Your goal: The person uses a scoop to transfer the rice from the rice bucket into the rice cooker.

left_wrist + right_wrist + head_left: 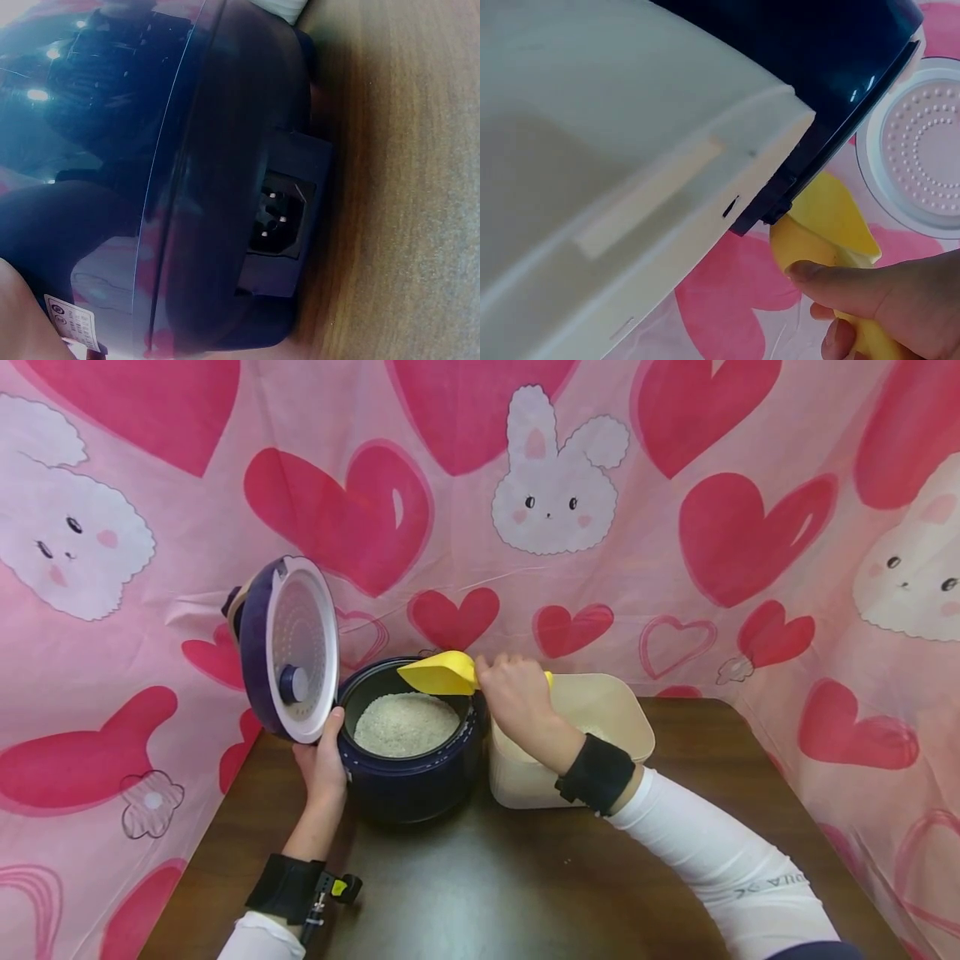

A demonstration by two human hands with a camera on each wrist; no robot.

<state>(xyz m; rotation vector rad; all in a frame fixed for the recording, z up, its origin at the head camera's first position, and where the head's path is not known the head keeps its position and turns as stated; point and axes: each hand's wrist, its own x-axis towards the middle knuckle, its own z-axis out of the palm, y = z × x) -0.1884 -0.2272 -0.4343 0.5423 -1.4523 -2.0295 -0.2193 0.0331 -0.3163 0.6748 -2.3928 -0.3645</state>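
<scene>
A dark blue rice cooker (pixel 408 789) stands with its lid (pixel 303 647) raised to the left and a mound of white rice (pixel 405 724) in its pot. My left hand (pixel 322 768) holds the lid's lower edge near the hinge, thumb toward the pot; in the left wrist view only a bit of that hand shows beside the cooker's body. My right hand (pixel 517 697) grips a yellow scoop (pixel 442 674) by its handle, above the far right rim of the pot. The scoop's bowl points left, and its yellow inside (pixel 829 210) shows in the right wrist view.
Close to the right of the cooker is a cream-coloured bin (pixel 615 714) with some rice inside, partly behind my right forearm. Both stand on a brown wooden table (pixel 465 893). A pink cloth (pixel 465 560) with hearts and rabbits hangs behind and at the sides.
</scene>
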